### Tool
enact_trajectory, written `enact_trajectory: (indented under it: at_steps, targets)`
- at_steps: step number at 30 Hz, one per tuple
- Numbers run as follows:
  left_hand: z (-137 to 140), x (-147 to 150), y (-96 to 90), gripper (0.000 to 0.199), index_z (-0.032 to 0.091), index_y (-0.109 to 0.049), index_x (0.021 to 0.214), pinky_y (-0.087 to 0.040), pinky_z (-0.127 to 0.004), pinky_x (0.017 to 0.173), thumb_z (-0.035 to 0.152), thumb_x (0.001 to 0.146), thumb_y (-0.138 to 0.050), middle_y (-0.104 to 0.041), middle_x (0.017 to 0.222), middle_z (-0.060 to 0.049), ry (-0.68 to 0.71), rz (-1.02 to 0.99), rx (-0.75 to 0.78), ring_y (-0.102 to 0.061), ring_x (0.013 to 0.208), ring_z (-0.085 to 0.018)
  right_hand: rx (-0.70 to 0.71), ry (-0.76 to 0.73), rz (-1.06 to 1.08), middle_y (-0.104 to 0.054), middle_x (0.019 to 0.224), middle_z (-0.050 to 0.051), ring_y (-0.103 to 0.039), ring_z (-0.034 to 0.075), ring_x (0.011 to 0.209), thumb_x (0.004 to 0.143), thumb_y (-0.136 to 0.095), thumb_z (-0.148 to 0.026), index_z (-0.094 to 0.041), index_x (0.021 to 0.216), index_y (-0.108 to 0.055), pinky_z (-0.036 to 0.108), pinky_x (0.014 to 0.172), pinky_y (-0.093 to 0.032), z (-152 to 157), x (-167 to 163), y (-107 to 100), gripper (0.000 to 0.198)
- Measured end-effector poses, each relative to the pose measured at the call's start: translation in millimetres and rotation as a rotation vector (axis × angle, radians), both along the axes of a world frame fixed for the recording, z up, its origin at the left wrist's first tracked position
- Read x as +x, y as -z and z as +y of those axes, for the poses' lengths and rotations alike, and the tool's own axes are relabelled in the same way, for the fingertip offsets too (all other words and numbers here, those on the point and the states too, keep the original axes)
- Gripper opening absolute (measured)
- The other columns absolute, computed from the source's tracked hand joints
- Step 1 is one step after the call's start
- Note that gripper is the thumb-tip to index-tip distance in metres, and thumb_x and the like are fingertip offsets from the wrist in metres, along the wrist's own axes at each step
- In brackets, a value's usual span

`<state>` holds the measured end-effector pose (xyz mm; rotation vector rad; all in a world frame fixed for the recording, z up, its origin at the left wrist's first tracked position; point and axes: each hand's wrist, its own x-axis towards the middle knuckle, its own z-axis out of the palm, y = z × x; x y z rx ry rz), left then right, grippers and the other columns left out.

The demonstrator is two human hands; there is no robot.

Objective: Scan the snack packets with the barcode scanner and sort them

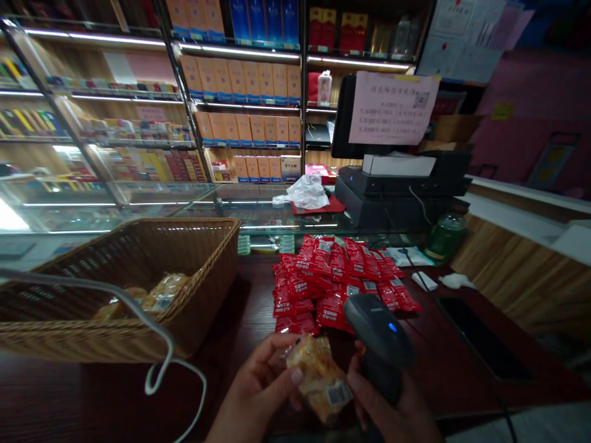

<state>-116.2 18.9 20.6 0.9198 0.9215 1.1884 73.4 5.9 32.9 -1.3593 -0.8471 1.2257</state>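
In the head view my left hand is closed on a clear-wrapped pastry, thumb on top. A barcode label on the wrapper faces up. My right hand grips a black barcode scanner that shows a blue light. The fingers of that hand are close to the pastry's right edge; I cannot tell whether they touch it. Just beyond both hands lies a pile of red snack packets. To the left stands a wicker basket with a few wrapped pastries inside.
A white cable crosses in front of the basket. On the right lie a dark phone and a green jar. Behind the packets are a crumpled plastic bag and a register with a monitor. Stocked shelves line the back.
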Motion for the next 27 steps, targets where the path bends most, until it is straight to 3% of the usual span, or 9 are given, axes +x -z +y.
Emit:
enact_trajectory:
  at_steps: [7,13,20,27]
  targets:
    - [-3,-3,0.8,0.041,0.018,-0.063,0.1,-0.059,-0.03,0.067,0.037,0.071,-0.085,-0.076,0.094,-0.008,-0.062,-0.081,-0.111,-0.072,0.08,-0.021,0.049,0.046,0.095,-0.077,0.076,0.005,-0.058,0.012,0.044,0.054,-0.088,-0.059,-0.016,0.103,-0.066,0.022,0.045,-0.051,1,0,3,0.069]
    - [-4,-2,-9.8,0.028,0.017,-0.063,0.084,-0.06,-0.028,0.069,0.032,0.073,-0.085,-0.074,0.082,-0.004,-0.072,-0.24,-0.156,-0.07,0.076,-0.016,0.03,0.101,0.123,-0.079,0.089,0.005,-0.073,0.019,0.071,0.053,-0.09,-0.051,-0.016,0.104,-0.069,0.021,0.065,-0.059,2,2,12,0.065]
    - [0,0,-7.7,0.032,0.015,-0.066,0.07,-0.057,-0.023,0.061,0.034,0.062,-0.091,-0.07,0.071,-0.001,-0.169,-0.191,-0.192,-0.063,0.065,-0.012,0.041,0.158,0.115,-0.077,0.078,0.001,-0.069,0.016,0.057,0.054,-0.09,-0.042,-0.017,0.103,-0.068,0.02,0.057,-0.057,2,1,5,0.059]
    - [5,3,-4.5,0.034,0.016,-0.067,0.068,-0.051,-0.018,0.058,0.043,0.064,-0.087,-0.067,0.064,0.001,-0.461,0.008,0.009,-0.061,0.061,-0.011,0.102,0.131,0.18,-0.072,0.069,0.0,-0.062,0.015,0.05,0.053,-0.093,-0.044,-0.018,0.098,-0.066,0.025,0.052,-0.054,0,2,-5,0.059]
